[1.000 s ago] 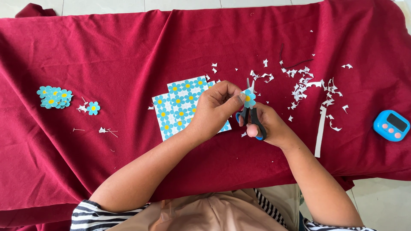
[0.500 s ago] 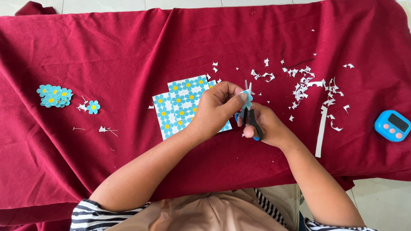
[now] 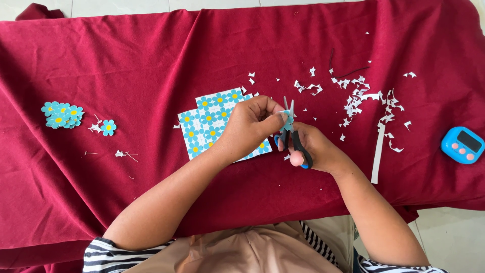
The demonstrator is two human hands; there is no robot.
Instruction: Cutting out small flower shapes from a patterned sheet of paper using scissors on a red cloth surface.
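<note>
My left hand (image 3: 250, 126) pinches a small blue paper flower piece (image 3: 288, 120) at the scissor blades. My right hand (image 3: 316, 149) grips small scissors (image 3: 293, 135) with black and blue handles, blades pointing away from me around the piece. Under my left hand lie two sheets of printed blue flowers (image 3: 208, 124) with yellow centres. A pile of cut-out blue flowers (image 3: 62, 115) sits at the far left, with one single flower (image 3: 107, 127) beside it.
A dark red cloth (image 3: 151, 55) covers the table. White paper scraps (image 3: 364, 98) are scattered at the upper right, with a long white strip (image 3: 377, 154). A blue digital timer (image 3: 462, 145) lies at the right edge. Tiny trimmings (image 3: 123, 153) lie left of centre.
The paper piece between the blades has turned slightly and the scissors have shifted a little. Both hands stay in the same place.
</note>
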